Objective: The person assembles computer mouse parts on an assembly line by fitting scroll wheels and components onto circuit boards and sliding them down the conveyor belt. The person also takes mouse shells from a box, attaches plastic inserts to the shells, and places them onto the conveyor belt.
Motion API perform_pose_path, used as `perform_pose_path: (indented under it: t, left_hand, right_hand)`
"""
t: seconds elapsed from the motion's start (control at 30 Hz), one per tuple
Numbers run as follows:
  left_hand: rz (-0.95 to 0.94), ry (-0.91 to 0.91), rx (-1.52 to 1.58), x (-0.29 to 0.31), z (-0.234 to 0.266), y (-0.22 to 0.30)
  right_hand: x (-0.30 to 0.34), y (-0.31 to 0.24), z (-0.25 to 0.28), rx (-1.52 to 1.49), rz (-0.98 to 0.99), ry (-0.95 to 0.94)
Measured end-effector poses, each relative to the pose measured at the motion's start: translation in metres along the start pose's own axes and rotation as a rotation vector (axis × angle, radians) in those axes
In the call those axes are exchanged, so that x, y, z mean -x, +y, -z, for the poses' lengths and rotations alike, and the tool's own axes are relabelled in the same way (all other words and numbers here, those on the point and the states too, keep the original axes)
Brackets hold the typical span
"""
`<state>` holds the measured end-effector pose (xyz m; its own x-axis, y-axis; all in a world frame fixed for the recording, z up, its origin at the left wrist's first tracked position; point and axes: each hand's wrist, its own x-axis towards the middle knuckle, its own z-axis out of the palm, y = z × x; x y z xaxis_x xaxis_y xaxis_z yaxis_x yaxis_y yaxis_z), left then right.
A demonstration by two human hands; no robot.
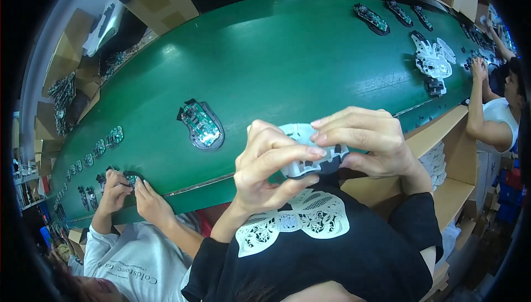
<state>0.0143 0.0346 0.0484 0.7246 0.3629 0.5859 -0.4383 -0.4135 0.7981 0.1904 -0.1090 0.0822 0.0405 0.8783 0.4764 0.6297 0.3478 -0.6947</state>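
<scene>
A computer mouse (pixel 327 164), with a pale translucent shell and a dark lower edge, is held up in front of my chest. My left hand (pixel 265 166) grips its left side, fingers bent over the shell and thumb low. From the other side my right hand (pixel 368 142) closes on it, fingertips on top and thumb beneath the edge. The fingers cover part of the mouse. Beyond my left hand, a black mouse base (pixel 201 125) with a green circuit board lies on the green work surface (pixel 265 70).
White mouse shells (pixel 433 59) lie piled at the right; several board-fitted bases (pixel 371 19) sit farther back. At left, a co-worker's hands (pixel 133 191) handle a dark part beside rows of circuit boards (pixel 99 148). Another person (pixel 492 119) works at far right. An open cardboard box (pixel 459 153) stands beside me.
</scene>
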Motion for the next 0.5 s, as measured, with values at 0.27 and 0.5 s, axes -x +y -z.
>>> perform_pose_path:
  t: [0.27,0.5]
  left_hand:
    - [-0.132,0.044,-0.307,-0.007,-0.012,-0.002]
    - [-0.158,0.083,-0.274,-0.007,-0.019,-0.008]
  right_hand:
    - [-0.003,-0.01,0.009,0.078,-0.076,0.041]
    - [0.009,-0.002,-0.007,0.187,-0.011,0.161]
